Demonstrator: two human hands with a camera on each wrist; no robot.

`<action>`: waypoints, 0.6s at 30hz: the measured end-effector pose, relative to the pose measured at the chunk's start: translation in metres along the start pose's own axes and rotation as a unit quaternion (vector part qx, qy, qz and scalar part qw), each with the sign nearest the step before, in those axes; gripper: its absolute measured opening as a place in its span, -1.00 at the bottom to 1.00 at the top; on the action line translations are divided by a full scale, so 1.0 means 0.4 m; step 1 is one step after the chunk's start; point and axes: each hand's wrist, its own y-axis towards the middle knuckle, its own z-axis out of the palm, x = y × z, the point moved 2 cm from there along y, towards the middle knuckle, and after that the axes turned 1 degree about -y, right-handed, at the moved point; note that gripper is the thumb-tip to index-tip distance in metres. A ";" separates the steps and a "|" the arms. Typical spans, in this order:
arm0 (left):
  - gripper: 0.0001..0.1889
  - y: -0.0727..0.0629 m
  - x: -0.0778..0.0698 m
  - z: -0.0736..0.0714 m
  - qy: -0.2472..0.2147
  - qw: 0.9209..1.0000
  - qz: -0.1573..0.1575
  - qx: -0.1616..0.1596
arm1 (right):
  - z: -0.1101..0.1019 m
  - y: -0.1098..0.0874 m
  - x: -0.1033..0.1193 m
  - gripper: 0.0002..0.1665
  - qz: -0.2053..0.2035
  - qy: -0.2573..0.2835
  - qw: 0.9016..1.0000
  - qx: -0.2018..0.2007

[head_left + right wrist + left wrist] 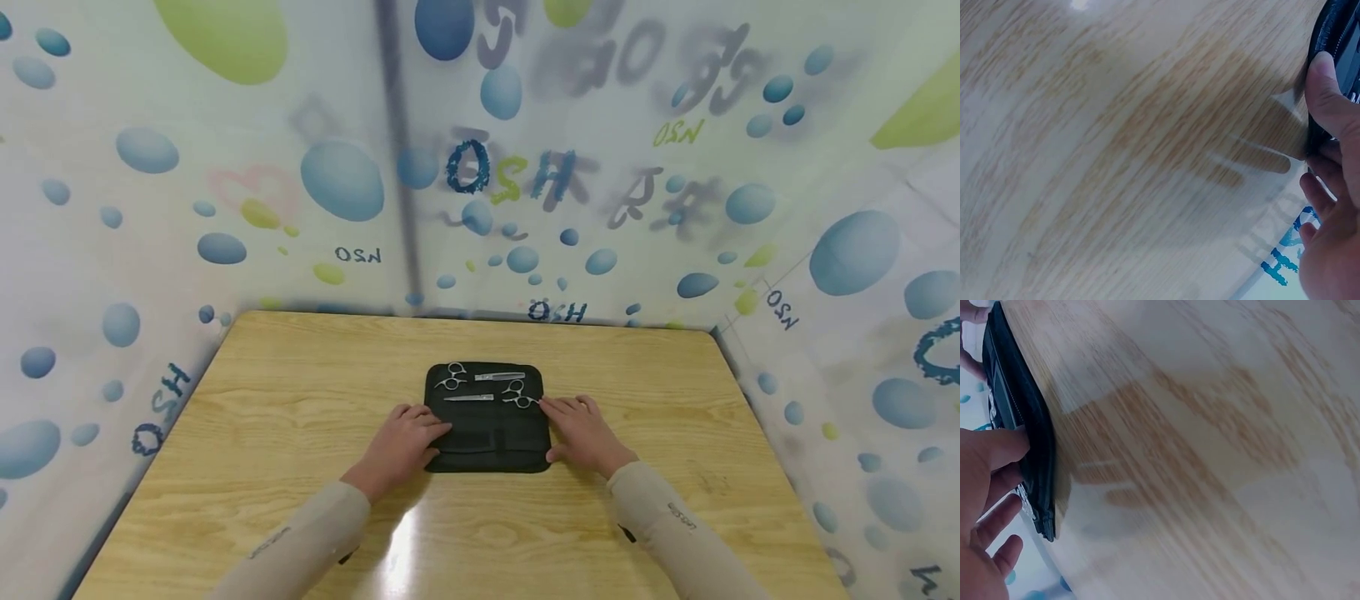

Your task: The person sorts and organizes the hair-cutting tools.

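Note:
A black zip-edged case (pixel 480 429) lies opened flat on the wooden table (pixel 315 367). Two silver pairs of scissors lie across its far half: haircutting scissors (pixel 468 398) with finger rings to the right, and beyond them what look like thinning scissors (pixel 500 377) with rings to the left. My left hand (pixel 401 442) rests at the case's left edge, its thumb and index finger over the border. At the right edge, my right hand (pixel 583 435) touches the case with thumb and fingertips. In the right wrist view, the thumb (pixel 1325 81) lies along the zip edge.
Walls printed with blue and green bubbles (pixel 341 179) enclose the table at the back and both sides. The case's near half has a flat pocket and a short strap (pixel 500 442). Bare wood surrounds the case.

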 end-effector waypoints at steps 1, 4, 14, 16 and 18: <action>-0.63 0.000 0.001 0.000 -0.002 1.000 -0.004 0.001 | 0.000 0.000 0.000 0.05 -0.001 0.001 1.000 -0.001; -0.64 -0.002 0.006 0.002 -0.012 1.000 -0.020 0.009 | 0.001 -0.001 -0.002 0.05 -0.002 0.001 1.000 -0.002; -0.66 0.001 0.011 -0.005 -0.032 0.997 -0.052 0.047 | 0.008 0.000 -0.008 0.05 0.001 0.003 1.000 -0.007; -0.66 0.004 0.012 -0.009 -0.031 0.997 -0.054 0.056 | 0.009 -0.001 -0.009 0.05 0.000 0.001 1.000 -0.005; -0.65 0.005 0.014 -0.011 -0.032 0.996 -0.056 0.063 | 0.010 -0.003 -0.009 0.05 -0.001 0.001 1.000 -0.006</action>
